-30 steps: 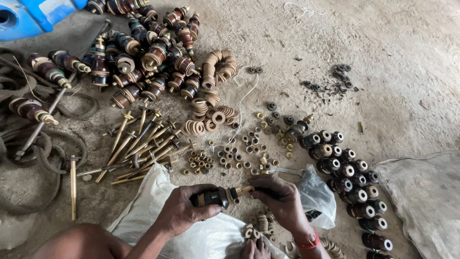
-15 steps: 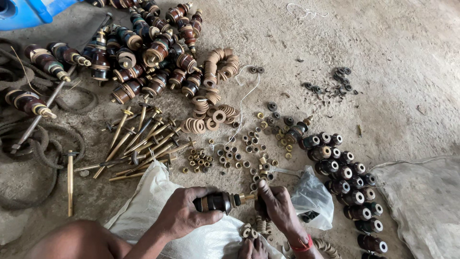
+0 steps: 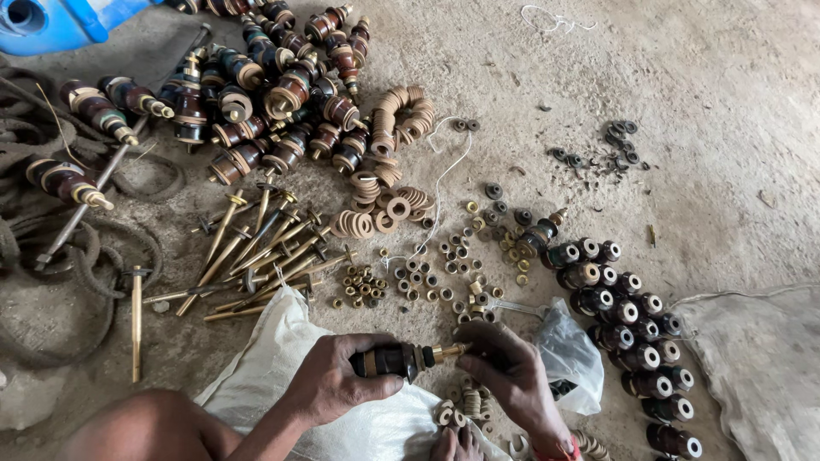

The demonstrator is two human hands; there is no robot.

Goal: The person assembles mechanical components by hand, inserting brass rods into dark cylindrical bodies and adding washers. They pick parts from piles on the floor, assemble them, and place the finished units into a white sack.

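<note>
Dark brown insulator (image 3: pixel 389 359), held level in my left hand (image 3: pixel 337 382); its brass threaded stud (image 3: pixel 446 351) points right, tip pinched by my right hand (image 3: pixel 512 376).

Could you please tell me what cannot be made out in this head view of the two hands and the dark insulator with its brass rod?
- Head view: the rod's tip is hidden under the right hand.
- The insulator body is partly covered by the left hand fingers.
- The blue container is cut off by the top-left edge.
- The small nuts are too small to show threads.
- The bottom edge cuts off the wrists.
</note>
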